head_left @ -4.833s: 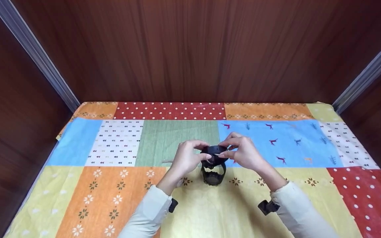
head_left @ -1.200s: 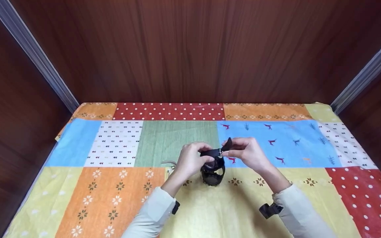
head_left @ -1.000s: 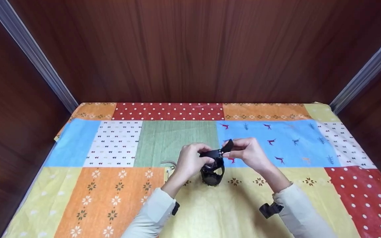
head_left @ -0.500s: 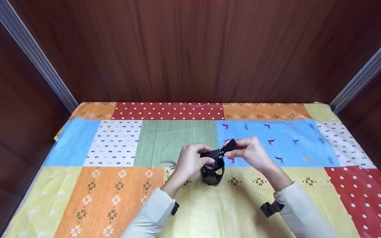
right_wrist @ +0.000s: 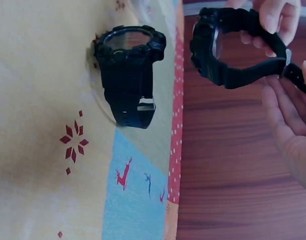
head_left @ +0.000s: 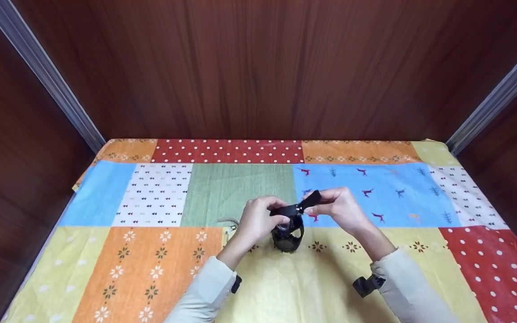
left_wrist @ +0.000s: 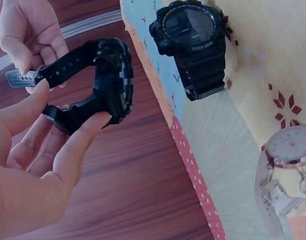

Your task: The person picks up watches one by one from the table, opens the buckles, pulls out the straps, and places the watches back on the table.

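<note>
A black digital wristwatch [head_left: 285, 210] is held up above the table between both hands. My left hand [head_left: 257, 220] pinches it by the case and the strap next to it; in the left wrist view the thumb and fingers lie on the watch [left_wrist: 112, 80]. My right hand [head_left: 341, 209] pinches the strap by the metal buckle [right_wrist: 288, 56], and the strap's free end [head_left: 313, 198] sticks out up and to the right. The strap forms a loop. Below, a second black watch [head_left: 287, 242] stands on the cloth, its strap fastened in a loop.
A watch with a pale dial [left_wrist: 290, 145] and light strap lies left of the second black watch, mostly hidden behind the left forearm in the head view. A patchwork cloth [head_left: 240, 184] covers the table. Brown wooden panels [head_left: 258, 67] rise behind and at the sides.
Since the oldest frame, the strap's free end has come out at the right, in my right fingers. Over the last second it tilts slightly further right; the left hand hardly moves.
</note>
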`<control>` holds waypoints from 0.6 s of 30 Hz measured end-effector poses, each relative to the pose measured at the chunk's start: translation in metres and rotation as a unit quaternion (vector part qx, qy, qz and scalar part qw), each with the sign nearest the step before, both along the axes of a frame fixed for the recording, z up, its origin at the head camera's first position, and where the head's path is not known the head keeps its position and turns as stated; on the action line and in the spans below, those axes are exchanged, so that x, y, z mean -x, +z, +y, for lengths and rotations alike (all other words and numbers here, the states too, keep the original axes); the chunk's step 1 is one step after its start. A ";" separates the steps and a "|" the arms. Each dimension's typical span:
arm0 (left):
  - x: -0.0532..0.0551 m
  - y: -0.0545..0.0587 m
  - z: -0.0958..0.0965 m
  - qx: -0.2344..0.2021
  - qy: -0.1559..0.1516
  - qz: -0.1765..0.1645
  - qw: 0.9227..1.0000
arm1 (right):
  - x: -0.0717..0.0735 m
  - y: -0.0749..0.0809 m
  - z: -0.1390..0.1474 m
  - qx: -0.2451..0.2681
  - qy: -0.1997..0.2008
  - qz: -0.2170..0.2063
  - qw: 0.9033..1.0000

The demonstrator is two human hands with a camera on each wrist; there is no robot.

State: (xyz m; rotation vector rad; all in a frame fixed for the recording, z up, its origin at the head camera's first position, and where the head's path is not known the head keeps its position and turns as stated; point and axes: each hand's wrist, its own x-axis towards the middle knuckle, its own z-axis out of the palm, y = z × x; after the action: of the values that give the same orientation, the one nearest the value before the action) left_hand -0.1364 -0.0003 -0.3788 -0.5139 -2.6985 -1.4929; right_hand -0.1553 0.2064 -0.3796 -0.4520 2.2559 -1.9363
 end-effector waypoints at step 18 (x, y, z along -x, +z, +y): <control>-0.003 0.010 0.016 0.005 0.009 0.032 0.999 | -0.003 -0.001 -0.007 0.017 -0.037 -0.012 0.999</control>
State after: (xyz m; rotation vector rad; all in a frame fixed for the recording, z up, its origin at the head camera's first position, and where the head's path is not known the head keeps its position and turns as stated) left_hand -0.1339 0.0159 -0.3689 -0.5270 -2.6566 -1.4323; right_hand -0.1522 0.1990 -0.3809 -0.3502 2.2590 -2.0069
